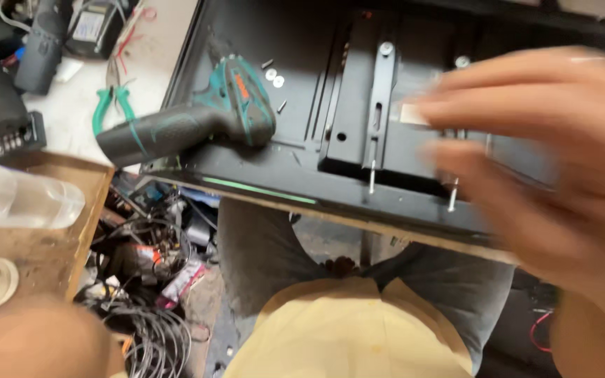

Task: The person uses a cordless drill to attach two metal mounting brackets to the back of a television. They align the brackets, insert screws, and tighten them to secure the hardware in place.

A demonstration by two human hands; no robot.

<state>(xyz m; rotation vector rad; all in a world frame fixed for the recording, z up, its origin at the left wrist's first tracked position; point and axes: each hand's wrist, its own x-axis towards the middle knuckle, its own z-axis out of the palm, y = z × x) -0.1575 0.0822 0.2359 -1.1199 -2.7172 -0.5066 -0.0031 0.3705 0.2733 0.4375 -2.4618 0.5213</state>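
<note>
Our right hand [540, 161] was a big blur over the black panel [330, 91], fingers spread wide, holding nothing. Our left hand was out of sight.

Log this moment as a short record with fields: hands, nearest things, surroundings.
right hand: right hand blurred, open, fingers spread above the black panel, holding nothing
left hand: only a blurred forearm at the lower left; hand not seen
on panel: cordless drill, loose screws, metal bracket
beside panel: green-handled pliers
below: tangled wires

black panel [260, 42] flat, metal bracket [379, 105] mounted
</note>
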